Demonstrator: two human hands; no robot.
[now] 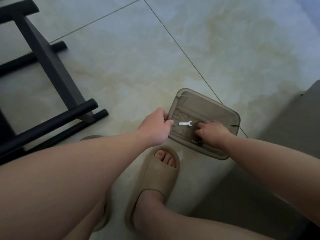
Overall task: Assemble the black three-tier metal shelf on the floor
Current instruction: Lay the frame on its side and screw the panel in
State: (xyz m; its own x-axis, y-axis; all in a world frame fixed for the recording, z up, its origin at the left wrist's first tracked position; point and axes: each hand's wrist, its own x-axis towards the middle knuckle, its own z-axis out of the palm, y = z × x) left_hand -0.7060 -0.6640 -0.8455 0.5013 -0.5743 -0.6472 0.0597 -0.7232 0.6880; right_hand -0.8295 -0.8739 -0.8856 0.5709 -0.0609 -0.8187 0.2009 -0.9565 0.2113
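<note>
- Tile floor [121, 75]; black shelf frame [52, 58] at 10 o'clock.
- Left hand [155, 129] grips tray [207, 108] rim, 9 o'clock side.
- Right hand [213, 134] curled near wrench [185, 123]; grasp unclear.

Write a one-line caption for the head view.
The left hand holds the brown tray while the right hand reaches in beside a small wrench; black shelf frame lies on the floor.

We see a beige slipper [155, 179] at six o'clock on the pale tiled floor [121, 49], and a grey surface [297, 122] at three o'clock.
</note>
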